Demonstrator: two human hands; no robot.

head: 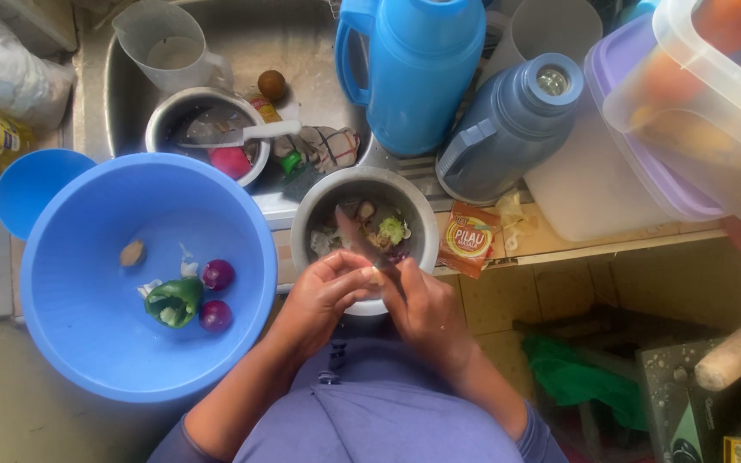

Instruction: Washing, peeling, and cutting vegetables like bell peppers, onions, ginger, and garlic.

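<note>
My left hand (323,296) pinches a small pale piece of vegetable just below the rim of a metal bowl (422,225) that holds peels and scraps. My right hand (426,313) grips a knife (360,240) whose blade slants up over the bowl, its edge against the piece in my left fingers. To the left a big blue basin (79,343) contains a green pepper (173,300), two red onions (216,274), and a small brown piece (132,253).
A sink (302,51) behind holds a metal pot (165,124) with a white-handled knife (246,135), a clear jug (165,43) and a cloth. A blue flask (413,69), a grey flask (508,129), plastic tubs (645,129) and an orange spice packet (469,238) crowd the counter.
</note>
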